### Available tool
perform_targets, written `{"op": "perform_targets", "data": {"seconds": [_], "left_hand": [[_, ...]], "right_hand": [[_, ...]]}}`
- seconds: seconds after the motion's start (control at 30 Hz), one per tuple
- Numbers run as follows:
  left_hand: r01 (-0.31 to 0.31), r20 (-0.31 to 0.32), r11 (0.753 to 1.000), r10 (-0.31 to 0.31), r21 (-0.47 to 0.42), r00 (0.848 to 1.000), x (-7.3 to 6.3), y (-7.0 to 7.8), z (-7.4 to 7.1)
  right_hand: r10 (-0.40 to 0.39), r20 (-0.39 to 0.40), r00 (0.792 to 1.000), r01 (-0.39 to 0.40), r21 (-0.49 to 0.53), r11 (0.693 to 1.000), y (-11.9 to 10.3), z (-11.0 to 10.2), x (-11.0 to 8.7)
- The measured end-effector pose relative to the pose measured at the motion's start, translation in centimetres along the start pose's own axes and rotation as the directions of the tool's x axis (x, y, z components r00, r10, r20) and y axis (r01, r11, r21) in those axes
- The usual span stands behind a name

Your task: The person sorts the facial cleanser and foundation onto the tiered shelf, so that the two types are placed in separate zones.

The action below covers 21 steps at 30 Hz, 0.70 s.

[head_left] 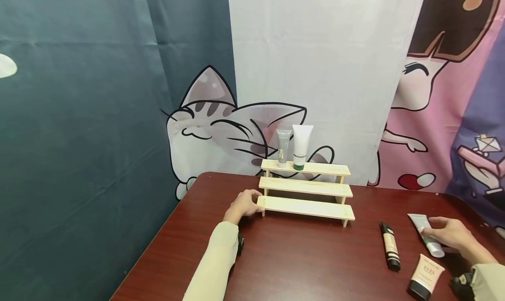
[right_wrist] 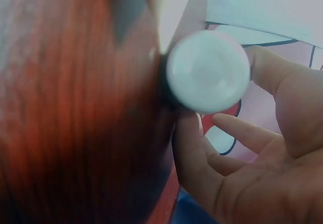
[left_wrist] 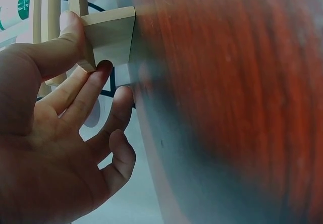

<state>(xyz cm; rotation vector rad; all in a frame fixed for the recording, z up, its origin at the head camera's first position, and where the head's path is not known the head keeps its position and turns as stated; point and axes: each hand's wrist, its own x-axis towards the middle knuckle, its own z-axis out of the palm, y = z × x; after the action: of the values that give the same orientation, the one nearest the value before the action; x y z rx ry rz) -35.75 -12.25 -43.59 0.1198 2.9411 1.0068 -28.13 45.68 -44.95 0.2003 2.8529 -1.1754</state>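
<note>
A three-step wooden display stand (head_left: 307,206) stands toward the back of the table. At the left end of its lowest step, my left hand (head_left: 245,203) pinches the board; the left wrist view shows the thumb on one face and fingertips at the other side. Over on the right, my right hand (head_left: 453,233) grips a grey squeeze tube (head_left: 435,248) with a white cap, thumb and fingers on opposite sides. In the right wrist view the round cap (right_wrist: 208,72) faces the camera, close beside the tabletop. The tube slants across the table's right side.
On the top step stand a small grey tube (head_left: 282,147) and a taller white tube (head_left: 301,145) with a green cap. A slim black-capped tube (head_left: 390,246) and a beige BB cream tube (head_left: 427,272) lie near my right hand. A printed curtain (head_left: 315,64) hangs behind the table.
</note>
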Motion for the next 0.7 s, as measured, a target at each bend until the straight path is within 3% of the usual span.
{"op": "perform_targets", "data": {"seconds": [0.2,0.43,0.7], "left_hand": [[-0.006,-0.008,1.0,0.006,-0.001,1.0,-0.1,-0.1,-0.1],[0.002,-0.01,1.0,-0.002,-0.004,1.0,-0.1,0.1,0.1],[-0.008,-0.015,1.0,0.008,-0.003,1.0,-0.2,0.2,0.1]], "right_hand": [[-0.007,0.01,1.0,0.006,0.047,0.999,-0.3,0.4,0.0],[-0.03,-0.034,0.999,0.031,0.032,0.999,-1.2,0.2,0.3],[-0.125,-0.052,0.991,0.128,0.048,0.991,-3.1,0.1,0.2]]}}
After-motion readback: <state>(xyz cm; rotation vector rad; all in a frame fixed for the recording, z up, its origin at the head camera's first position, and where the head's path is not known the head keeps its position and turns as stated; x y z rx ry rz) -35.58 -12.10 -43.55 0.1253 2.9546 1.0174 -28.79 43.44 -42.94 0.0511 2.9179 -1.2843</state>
